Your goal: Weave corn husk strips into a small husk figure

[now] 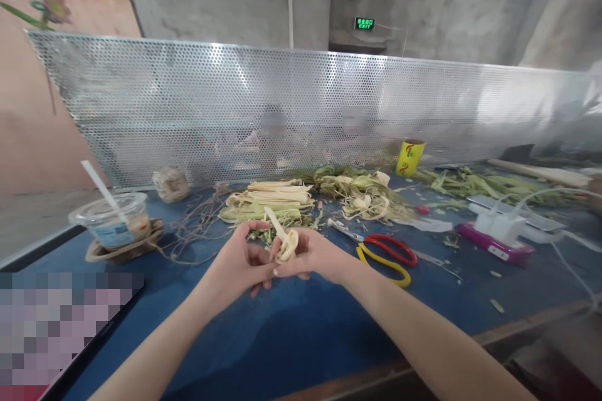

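Note:
Between my two hands, above the blue table, is a pale, curled strip of corn husk with one end sticking up. My left hand closes on it from the left, fingers bent and thumb toward the middle. My right hand pinches it from the right, thumb pressed near its lower edge. The fingertips of both hands meet under the curl, and part of the strip is hidden by them. Just beyond lies a stack of pale husks. Scissors with red and yellow handles rest right of my right hand.
A plastic cup with a straw stands in a cardboard holder at left, near tangled twine. Green husks spread at right. A yellow roll stands by the perforated metal screen. A purple power strip trails white cables.

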The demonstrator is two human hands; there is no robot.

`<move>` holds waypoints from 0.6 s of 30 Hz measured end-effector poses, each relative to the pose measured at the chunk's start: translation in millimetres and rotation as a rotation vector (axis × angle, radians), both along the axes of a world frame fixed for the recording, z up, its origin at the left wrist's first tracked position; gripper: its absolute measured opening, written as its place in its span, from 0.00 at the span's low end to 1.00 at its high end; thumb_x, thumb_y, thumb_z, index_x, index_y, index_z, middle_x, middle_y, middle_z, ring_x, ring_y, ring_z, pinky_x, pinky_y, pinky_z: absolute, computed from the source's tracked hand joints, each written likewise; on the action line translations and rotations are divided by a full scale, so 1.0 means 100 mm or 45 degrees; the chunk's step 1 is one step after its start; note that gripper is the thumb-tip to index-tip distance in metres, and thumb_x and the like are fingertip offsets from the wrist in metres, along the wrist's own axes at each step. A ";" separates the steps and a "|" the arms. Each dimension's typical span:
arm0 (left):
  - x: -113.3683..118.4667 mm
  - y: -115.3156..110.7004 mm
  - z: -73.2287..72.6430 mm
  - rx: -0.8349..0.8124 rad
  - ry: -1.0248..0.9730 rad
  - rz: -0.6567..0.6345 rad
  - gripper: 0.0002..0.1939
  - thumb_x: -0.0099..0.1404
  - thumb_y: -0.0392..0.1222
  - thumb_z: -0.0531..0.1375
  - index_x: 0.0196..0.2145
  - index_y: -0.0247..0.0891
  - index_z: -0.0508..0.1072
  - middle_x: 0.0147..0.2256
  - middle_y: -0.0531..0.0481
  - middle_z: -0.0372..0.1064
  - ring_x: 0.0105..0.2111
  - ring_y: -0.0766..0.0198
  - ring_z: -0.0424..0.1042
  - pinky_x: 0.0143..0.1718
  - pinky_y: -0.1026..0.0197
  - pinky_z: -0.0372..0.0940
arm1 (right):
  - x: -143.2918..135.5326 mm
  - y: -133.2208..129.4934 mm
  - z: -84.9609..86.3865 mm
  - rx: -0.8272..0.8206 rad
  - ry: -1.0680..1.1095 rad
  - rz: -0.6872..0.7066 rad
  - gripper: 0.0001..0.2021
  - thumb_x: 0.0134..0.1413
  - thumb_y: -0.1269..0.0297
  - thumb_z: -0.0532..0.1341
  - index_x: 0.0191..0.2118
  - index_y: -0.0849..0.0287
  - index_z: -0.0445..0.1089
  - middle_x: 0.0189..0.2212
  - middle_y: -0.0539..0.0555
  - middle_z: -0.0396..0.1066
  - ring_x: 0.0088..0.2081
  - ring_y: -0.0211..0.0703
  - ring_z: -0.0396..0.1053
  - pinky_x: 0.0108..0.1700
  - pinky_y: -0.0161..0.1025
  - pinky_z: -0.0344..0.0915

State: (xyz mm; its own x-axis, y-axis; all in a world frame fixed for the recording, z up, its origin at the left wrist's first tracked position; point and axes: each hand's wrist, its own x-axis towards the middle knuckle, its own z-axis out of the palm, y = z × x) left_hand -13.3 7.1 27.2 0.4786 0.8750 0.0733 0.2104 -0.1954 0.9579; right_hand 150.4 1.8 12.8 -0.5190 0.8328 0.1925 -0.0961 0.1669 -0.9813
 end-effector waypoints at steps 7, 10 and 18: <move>-0.01 -0.05 0.02 0.120 0.065 0.078 0.31 0.46 0.42 0.64 0.43 0.40 0.51 0.14 0.62 0.63 0.11 0.70 0.59 0.11 0.70 0.54 | 0.08 0.09 0.03 -0.173 0.424 -0.272 0.11 0.39 0.68 0.65 0.30 0.58 0.62 0.15 0.40 0.50 0.15 0.25 0.43 0.14 0.25 0.39; -0.02 -0.08 0.03 0.094 0.129 0.049 0.29 0.47 0.45 0.63 0.42 0.40 0.51 0.14 0.63 0.61 0.12 0.70 0.58 0.13 0.70 0.54 | 0.16 0.11 0.09 -0.110 0.484 -0.394 0.11 0.40 0.68 0.64 0.30 0.57 0.60 0.15 0.40 0.50 0.15 0.25 0.42 0.14 0.25 0.38; -0.08 -0.14 0.09 0.391 0.621 0.028 0.17 0.59 0.54 0.50 0.41 0.40 0.57 0.18 0.59 0.59 0.18 0.66 0.58 0.20 0.65 0.52 | 0.15 0.02 0.13 0.059 0.057 -0.305 0.10 0.42 0.63 0.63 0.32 0.57 0.63 0.16 0.42 0.54 0.17 0.27 0.49 0.15 0.25 0.48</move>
State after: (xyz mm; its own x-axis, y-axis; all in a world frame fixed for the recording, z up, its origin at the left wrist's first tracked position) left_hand -21.0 -7.1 36.0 0.5024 0.8587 0.1009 0.6209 -0.4395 0.6490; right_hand 165.8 3.8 26.1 -0.2980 0.9209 0.2514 -0.0914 0.2347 -0.9678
